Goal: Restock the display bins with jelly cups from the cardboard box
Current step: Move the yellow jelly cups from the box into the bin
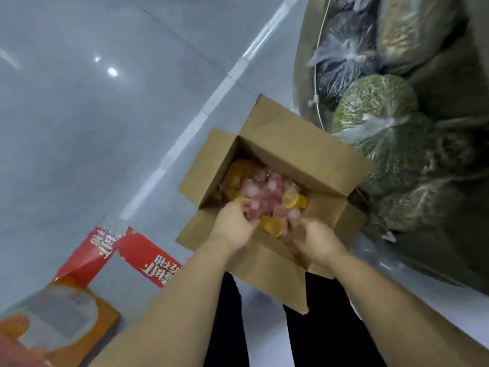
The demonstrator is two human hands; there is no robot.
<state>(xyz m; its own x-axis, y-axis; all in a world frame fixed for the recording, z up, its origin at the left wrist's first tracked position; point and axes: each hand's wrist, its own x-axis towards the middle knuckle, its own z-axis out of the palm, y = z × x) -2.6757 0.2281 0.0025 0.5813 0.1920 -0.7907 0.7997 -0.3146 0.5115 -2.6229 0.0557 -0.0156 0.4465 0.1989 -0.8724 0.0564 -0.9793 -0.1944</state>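
Left hand [232,223] and right hand [308,238] in cardboard box [304,154], cupped together around pink jelly cups [264,197]; grip blurred.

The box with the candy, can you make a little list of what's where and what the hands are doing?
box: brown cardboard, flaps open, on the floor
inside: pink and orange jelly cups, loose in a pile
left hand: reaching in, curled around pink cups
right hand: reaching in beside it, blurred, grip unclear
left of box: red packaging and an orange box on the floor
right of box: clear bags of green and dark goods
floor: shiny grey tile
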